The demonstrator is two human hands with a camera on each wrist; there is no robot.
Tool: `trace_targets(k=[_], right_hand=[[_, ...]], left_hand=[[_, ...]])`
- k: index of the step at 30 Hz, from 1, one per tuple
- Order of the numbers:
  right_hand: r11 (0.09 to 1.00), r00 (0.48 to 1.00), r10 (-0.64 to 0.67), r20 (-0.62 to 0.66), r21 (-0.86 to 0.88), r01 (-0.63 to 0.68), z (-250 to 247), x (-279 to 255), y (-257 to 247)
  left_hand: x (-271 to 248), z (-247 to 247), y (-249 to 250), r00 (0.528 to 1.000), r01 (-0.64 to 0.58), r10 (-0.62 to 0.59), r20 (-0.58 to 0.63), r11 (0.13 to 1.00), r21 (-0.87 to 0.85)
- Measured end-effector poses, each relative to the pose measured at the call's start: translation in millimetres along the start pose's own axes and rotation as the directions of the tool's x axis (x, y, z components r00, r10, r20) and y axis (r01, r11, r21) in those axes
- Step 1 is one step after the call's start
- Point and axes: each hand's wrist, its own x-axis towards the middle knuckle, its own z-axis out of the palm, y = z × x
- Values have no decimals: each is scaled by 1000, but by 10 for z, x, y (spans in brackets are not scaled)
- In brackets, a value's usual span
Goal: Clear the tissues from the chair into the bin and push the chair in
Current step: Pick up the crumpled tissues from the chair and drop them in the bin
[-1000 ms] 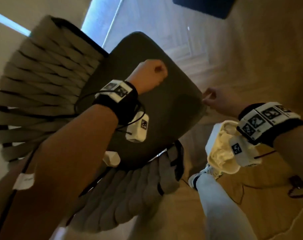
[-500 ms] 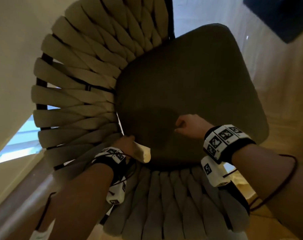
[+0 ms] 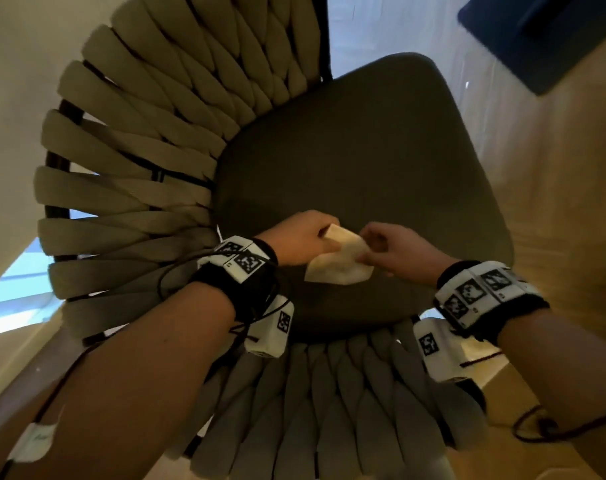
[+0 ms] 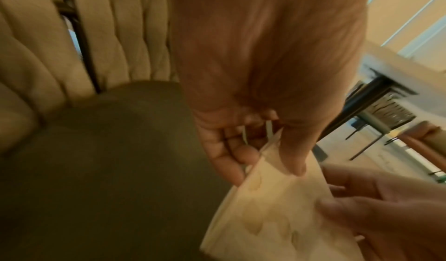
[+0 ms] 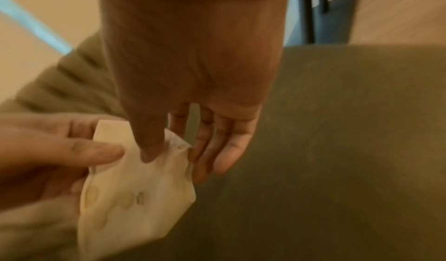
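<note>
A folded white tissue [image 3: 339, 259] with embossed marks hangs above the chair's dark olive seat [image 3: 364, 161]. My left hand [image 3: 303, 240] pinches its left end between thumb and fingers, and my right hand [image 3: 381, 249] pinches its right end. In the left wrist view the tissue [image 4: 272, 208] runs from my left thumb and fingers [image 4: 293, 158] down to the right hand [image 4: 386, 208]. In the right wrist view my right thumb presses the tissue [image 5: 135, 194] against my fingers [image 5: 217, 150], with the left hand [image 5: 48, 150] beside it. No bin is in view.
The chair's beige woven rope back [image 3: 128, 188] curves round the seat's left and near sides. Wooden floor [image 3: 554, 209] lies to the right, with a dark blue mat [image 3: 544, 36] at the top right. A dark-legged table and a woven basket [image 4: 386, 108] show in the left wrist view.
The left hand has carried the tissue from the seat's left edge to the middle. The right hand has come across and taken hold of its other end.
</note>
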Motion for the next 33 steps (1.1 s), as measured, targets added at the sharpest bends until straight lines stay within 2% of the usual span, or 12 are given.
trace_targets(k=[2,5,8,10,13,15,18,20,23,26,30,33], right_hand=[[994,999,9,-45,107,-4,-261,-307,239],[974,969,52,-242,225,4,-545,-791,770],[899,862,255,-437,436,-44,-643,-1240,1433],[847,748,421,-513,517,-122,-591,-1494,1913],[757,591,632,-501,564,-330,-315,-1708,2742],[682,544,724,-425,560,-470,-48,-1707,3182],[578,482,806,-344,635,-513,298,-1626,3584],[525,479,832,-279,675,-519,482,-1511,3747],[441,519,844,-136,728,-525,714,-1326,3909],[404,544,836,-77,757,-514,784,-1299,3946],[510,676,728,-118,752,-418,515,-1529,3525],[623,726,635,-263,730,-281,208,-1743,2934]], left_hand=[[96,184,309,997,-67,65,-34,996,-55],[246,557,754,984,-151,138,-109,980,-129],[381,896,1090,965,-171,142,-221,978,-121],[472,1062,1227,954,-166,134,-267,981,-100],[713,1179,1427,941,-173,165,-294,985,-2],[919,1161,1585,916,-195,213,-339,977,87],[1194,1114,1859,888,-233,273,-370,961,149],[1348,1123,1987,885,-261,309,-349,949,178],[1467,1240,2095,890,-278,350,-292,925,260],[1432,1394,2081,912,-256,327,-246,925,283],[1096,1419,1983,939,-209,238,-250,968,135],[588,1216,1915,925,-190,194,-325,981,45]])
